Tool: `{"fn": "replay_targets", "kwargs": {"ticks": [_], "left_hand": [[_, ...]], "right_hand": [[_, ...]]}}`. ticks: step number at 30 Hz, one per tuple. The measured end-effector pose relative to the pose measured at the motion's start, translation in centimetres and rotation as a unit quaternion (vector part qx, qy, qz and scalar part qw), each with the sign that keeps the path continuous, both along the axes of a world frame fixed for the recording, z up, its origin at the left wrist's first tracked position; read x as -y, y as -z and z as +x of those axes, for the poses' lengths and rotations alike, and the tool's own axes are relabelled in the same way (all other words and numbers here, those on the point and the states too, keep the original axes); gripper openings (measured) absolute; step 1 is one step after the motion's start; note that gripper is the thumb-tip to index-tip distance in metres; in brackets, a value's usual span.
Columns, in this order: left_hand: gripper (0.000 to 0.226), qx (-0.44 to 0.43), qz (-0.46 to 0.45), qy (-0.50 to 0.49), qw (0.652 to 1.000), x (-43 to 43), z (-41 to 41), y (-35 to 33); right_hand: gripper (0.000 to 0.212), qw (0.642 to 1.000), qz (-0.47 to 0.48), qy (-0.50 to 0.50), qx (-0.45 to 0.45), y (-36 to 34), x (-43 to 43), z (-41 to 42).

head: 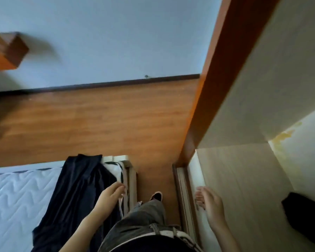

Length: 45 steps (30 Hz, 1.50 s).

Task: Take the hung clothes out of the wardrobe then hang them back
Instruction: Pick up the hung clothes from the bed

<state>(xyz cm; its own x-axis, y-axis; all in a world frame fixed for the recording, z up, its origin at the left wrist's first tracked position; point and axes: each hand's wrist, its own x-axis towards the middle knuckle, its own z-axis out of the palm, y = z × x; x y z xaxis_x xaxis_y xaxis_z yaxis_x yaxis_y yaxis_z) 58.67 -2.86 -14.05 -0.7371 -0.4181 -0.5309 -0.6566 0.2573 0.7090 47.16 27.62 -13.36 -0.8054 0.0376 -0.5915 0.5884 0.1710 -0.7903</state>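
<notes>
A dark navy garment point(75, 193) lies spread across the white quilted mattress point(16, 197) at the lower left. A black-and-white piece point(115, 168) shows under its far edge. My left hand point(109, 197) hovers over the garment's right edge with relaxed fingers and holds nothing. My right hand point(210, 202) hangs open at the wardrobe's front edge, empty. The wardrobe point(244, 179) stands open on the right, with a pale floor panel and an orange-brown side panel point(216, 79). A black item point(305, 215) lies inside at the lower right.
A narrow strip of wood floor point(98, 115) runs between the bed and the wardrobe, where my leg and dark shoe point(155, 196) stand. A dark skirting board meets the pale wall point(116, 33). A wooden piece of furniture point(5, 51) shows blurred at the upper left.
</notes>
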Motion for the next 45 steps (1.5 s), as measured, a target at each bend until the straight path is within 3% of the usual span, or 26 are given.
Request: {"fn": "replay_targets", "kwargs": {"ticks": [5,10,17,25,28,31,35,39,45], "left_hand": [[0.022,0.012,0.029,-0.209,0.977,3.6,6.0,0.7],[0.022,0.032,0.050,-0.332,0.941,6.7,6.3,2.3],[0.021,-0.019,0.032,-0.341,0.939,17.0,-3.5,2.1],[0.025,-0.068,0.039,-0.417,0.905,27.1,-17.0,0.0],[0.025,-0.080,0.039,-0.475,0.876,29.5,-21.0,0.9],[0.024,-0.085,0.039,-0.550,0.830,30.1,-24.4,1.1],[0.024,-0.069,0.039,-0.636,0.768,29.1,-26.8,-0.2],[0.023,-0.056,0.027,-0.741,0.669,26.9,-26.7,-0.5],[0.023,-0.036,0.040,-0.869,0.492,23.0,-25.7,2.8]], "right_hand": [[0.021,0.986,0.001,-0.169,0.003,0.6,7.7,-4.7],[0.024,0.964,0.026,-0.266,0.009,2.4,15.1,-10.5],[0.026,0.954,0.060,-0.294,0.027,3.6,23.7,-20.3],[0.024,0.959,0.040,-0.278,0.039,3.7,34.8,-34.6],[0.023,0.943,0.035,-0.330,0.026,4.6,41.6,-40.8],[0.023,0.891,0.037,-0.453,0.001,4.1,49.0,-46.1],[0.027,0.782,0.050,-0.620,-0.025,2.6,58.1,-49.5],[0.028,0.676,0.053,-0.734,-0.034,1.9,66.5,-48.7],[0.027,0.520,0.049,-0.852,-0.033,3.2,77.6,-41.6]]}}
